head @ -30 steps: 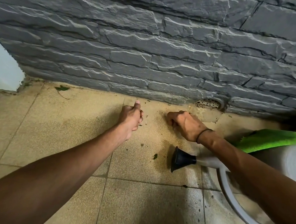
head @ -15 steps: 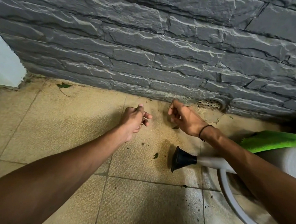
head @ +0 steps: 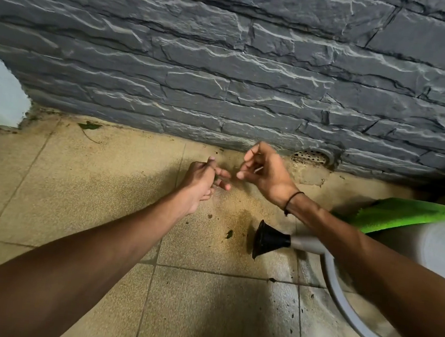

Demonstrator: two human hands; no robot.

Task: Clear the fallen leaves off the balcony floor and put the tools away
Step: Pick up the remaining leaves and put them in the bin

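Note:
On the tan tiled balcony floor (head: 103, 197), a green fallen leaf (head: 90, 126) with a thin stem lies by the foot of the wall at the left. A small dark leaf scrap (head: 229, 234) and smaller crumbs lie near the middle. My right hand (head: 267, 174) hovers above the floor close to the wall and pinches a small pale twig (head: 258, 169). My left hand (head: 202, 182) is just to its left, thumb up, two fingers reaching toward the right hand and the others curled. Its palm is hidden.
A grey stone wall (head: 226, 72) closes off the far side, with a round drain grate (head: 310, 157) at its base. A watering can (head: 443, 246) with a black nozzle (head: 266, 238) stands at the right, under my right forearm. A green mat (head: 408, 215) lies behind it.
Both hands have lifted off the floor. The right hand turned over with the twig pinched in it, and the left fist loosened, stretching two fingers toward the right hand.

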